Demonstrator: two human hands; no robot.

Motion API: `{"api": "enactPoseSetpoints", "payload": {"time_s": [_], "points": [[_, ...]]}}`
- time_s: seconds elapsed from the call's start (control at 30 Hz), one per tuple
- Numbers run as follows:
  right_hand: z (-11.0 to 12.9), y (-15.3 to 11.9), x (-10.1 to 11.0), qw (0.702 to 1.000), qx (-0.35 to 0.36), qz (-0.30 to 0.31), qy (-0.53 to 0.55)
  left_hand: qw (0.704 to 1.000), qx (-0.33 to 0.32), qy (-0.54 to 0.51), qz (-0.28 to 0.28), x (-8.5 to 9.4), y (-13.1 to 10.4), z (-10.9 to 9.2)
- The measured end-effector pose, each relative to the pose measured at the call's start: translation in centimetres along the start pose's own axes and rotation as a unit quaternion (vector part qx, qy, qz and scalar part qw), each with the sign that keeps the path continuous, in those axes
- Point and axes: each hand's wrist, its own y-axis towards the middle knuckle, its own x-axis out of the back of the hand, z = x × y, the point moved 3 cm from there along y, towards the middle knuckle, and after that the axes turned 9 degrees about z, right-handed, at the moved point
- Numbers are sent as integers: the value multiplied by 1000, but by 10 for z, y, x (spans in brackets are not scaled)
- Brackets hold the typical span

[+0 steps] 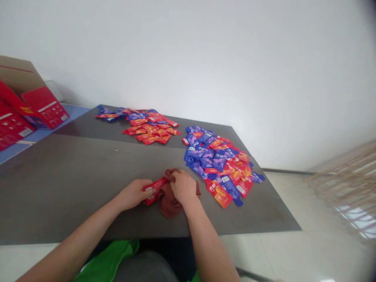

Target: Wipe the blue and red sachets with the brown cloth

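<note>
My left hand [133, 194] grips a red sachet [155, 187] at its near end, just above the dark grey table [73, 176]. My right hand [183, 187] is closed on a reddish-brown cloth [169, 203] and touches the other end of the sachet. The cloth lies bunched on the table under and between both hands. Right of my right hand spreads a pile of red and blue sachets [220, 164].
A second pile of red and blue sachets [143, 123] lies at the far side of the table. Red cartons [32, 107] stand at the far left on a blue surface. The table's right edge drops to a pale tiled floor [308, 219].
</note>
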Motion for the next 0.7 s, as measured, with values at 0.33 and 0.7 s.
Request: {"api": "enactPoseSetpoints", "payload": {"time_s": [0.33,0.7], "points": [[29,-29,-2,991,121,-58,26,999,-31,-40,18,-3,1,6],[15,-29,13,992,79,-94,33,999,-28,-15,-3,-1,-2,8]]}}
